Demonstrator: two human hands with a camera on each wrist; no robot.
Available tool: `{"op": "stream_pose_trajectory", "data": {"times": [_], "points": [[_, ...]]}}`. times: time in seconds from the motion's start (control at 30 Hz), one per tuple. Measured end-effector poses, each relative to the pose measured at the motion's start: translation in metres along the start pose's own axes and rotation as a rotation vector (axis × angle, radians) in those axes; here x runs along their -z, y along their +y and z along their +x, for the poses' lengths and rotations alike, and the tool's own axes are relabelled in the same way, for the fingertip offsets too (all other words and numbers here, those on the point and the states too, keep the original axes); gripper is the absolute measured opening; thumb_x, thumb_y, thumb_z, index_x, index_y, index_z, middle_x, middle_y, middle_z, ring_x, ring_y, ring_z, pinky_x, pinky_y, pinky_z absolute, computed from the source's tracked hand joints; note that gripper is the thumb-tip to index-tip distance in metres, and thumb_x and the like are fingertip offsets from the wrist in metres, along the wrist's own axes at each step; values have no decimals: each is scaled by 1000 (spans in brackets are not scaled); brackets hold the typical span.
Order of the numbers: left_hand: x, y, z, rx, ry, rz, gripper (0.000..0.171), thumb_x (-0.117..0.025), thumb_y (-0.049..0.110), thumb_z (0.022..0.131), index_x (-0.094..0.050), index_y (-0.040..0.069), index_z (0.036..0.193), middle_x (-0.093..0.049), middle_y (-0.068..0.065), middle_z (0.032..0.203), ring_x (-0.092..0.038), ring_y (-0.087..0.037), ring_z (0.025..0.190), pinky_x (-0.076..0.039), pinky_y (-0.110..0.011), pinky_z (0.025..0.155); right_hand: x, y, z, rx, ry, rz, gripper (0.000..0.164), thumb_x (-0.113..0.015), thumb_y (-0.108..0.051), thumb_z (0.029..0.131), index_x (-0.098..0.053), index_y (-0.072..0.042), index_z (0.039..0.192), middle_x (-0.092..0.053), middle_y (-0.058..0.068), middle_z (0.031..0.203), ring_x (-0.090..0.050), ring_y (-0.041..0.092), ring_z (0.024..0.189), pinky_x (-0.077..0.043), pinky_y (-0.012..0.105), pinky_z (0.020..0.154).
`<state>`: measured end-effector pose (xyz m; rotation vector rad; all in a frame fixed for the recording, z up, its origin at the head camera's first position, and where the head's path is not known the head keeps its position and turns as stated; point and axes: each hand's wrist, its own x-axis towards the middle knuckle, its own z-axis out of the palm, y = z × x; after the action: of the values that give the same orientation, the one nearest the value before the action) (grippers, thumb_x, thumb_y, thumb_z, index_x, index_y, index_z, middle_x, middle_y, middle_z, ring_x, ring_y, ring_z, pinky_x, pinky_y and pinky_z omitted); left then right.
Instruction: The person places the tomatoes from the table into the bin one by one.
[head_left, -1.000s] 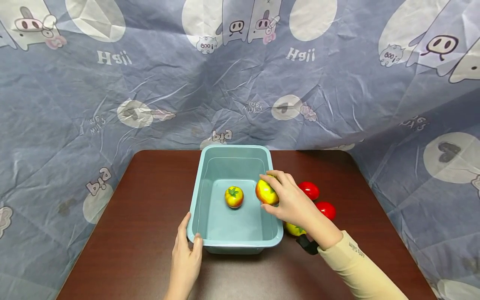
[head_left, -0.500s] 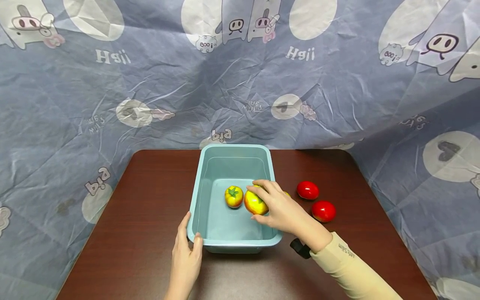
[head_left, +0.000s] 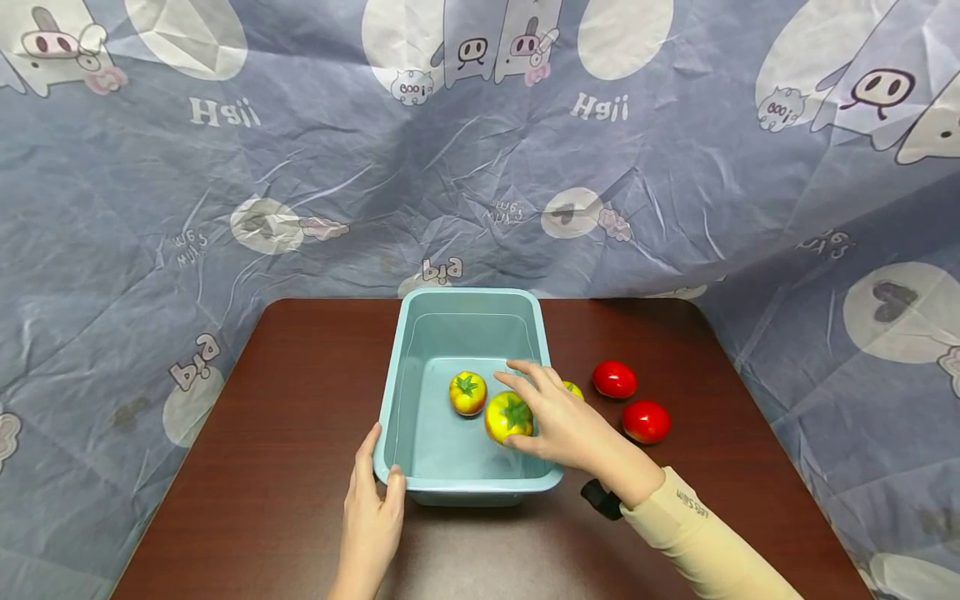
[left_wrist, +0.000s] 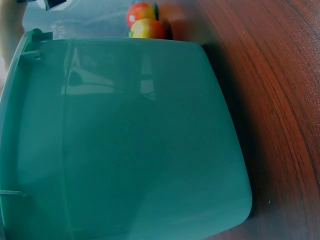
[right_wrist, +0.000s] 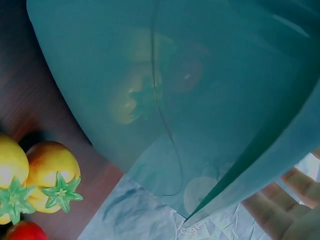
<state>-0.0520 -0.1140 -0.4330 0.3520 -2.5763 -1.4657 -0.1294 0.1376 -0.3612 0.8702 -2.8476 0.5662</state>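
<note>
My left hand [head_left: 372,517] grips the near left corner of a light blue plastic bin [head_left: 480,486], thumb at the front rim and fingers along the side. Inside the bin, a yellow-red tomato [head_left: 468,393] with a green leafy top sits near the middle. A second yellow tomato [head_left: 504,421] lies to its right, under my right hand [head_left: 558,417]. The fingers of that hand are spread above this tomato, and the thumb overlaps its edge. In the right wrist view, fingertips [right_wrist: 295,200] show beyond the bin's rim, and both tomatoes appear faintly through the wall.
Two red tomatoes, one farther back [head_left: 615,380] and one nearer [head_left: 647,422], rest on the brown table [head_left: 262,433] right of the bin. Yellow tomatoes [right_wrist: 55,170] sit by the bin's right side, mostly behind my right hand in the head view. A patterned cloth [head_left: 315,167] hangs behind.
My right hand has moved left and down into the bin with the second tomato, and its fingers have loosened from it. The tomato is lower now. My left hand stays at the corner.
</note>
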Motion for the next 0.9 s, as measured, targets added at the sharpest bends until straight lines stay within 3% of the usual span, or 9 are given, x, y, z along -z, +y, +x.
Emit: {"op": "stream_pose_trajectory", "data": {"times": [0.13, 0.43, 0.57, 0.7, 0.9], "points": [[0, 0, -1, 3, 5, 5, 62, -50, 16, 95, -32, 31, 152, -48, -10, 147, -59, -27, 100, -45, -41, 77, 1, 1, -3, -11, -9, 15, 74, -80, -27, 80, -47, -14, 144, -41, 12, 149, -42, 33, 133, -53, 45, 90], [0, 0, 2, 0, -5, -15, 63, -50, 14, 95, -32, 30, 153, -48, -9, 144, -47, -17, 64, -40, -31, 62, 6, 20, -10, -6, 82, 17, 64, -78, -26, 83, -51, -13, 140, -46, 11, 145, -44, 32, 131, -53, 44, 92], [0, 1, 3, -15, 17, -11, 62, -51, 14, 95, -33, 30, 152, -47, -10, 147, -60, -27, 89, -47, -40, 73, 10, 33, -17, -41, 135, 15, 62, -77, -21, 84, -52, -9, 139, -48, 13, 142, -46, 33, 128, -53, 46, 91], [0, 1, 2, -26, 22, -16, 62, -50, 14, 95, -33, 30, 152, -45, -11, 149, -58, -34, 118, -47, -51, 87, 12, 46, -27, -84, 176, 15, 61, -76, -17, 84, -52, -7, 139, -48, 13, 141, -46, 34, 126, -54, 44, 86], [-1, 0, 1, -23, 28, -10, 61, -50, 15, 95, -34, 28, 152, -46, -11, 148, -60, -34, 113, -47, -51, 85, 10, 61, -40, -133, 177, 7, 58, -73, -14, 86, -51, -7, 139, -49, 14, 139, -45, 35, 126, -50, 51, 91]]}}
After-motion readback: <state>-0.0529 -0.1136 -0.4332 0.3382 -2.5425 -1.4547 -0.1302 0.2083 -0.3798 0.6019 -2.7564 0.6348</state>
